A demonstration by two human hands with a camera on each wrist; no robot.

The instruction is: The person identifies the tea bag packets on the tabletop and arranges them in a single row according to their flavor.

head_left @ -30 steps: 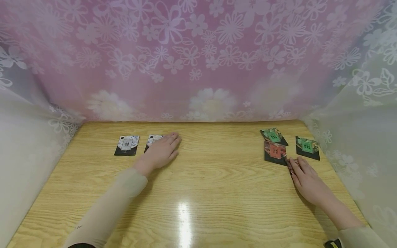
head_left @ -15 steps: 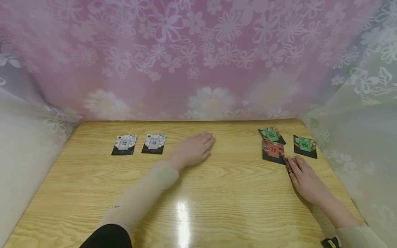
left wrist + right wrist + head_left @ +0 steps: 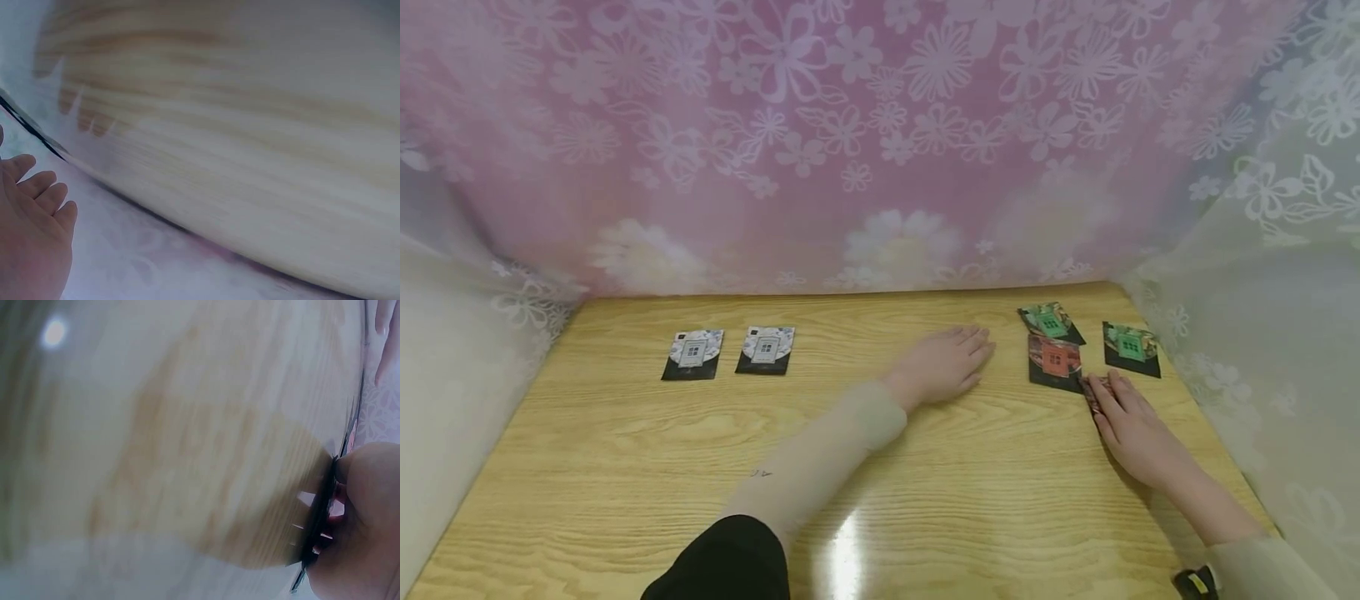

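The left grip (image 3: 943, 364) is extended and holding nothing, while the right grip (image 3: 1138, 433), straight-fingered over the partly hidden packet (image 3: 1091, 400) on the surface (image 3: 985, 500), could displace the neighbouring red packet (image 3: 1056, 363) by sliding leftward.

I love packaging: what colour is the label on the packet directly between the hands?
Red label; the head view shows it best.

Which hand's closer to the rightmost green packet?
Right. The right hand is just on the near side of that green packet; the left hand is well to its left, past the uncovered red packet.
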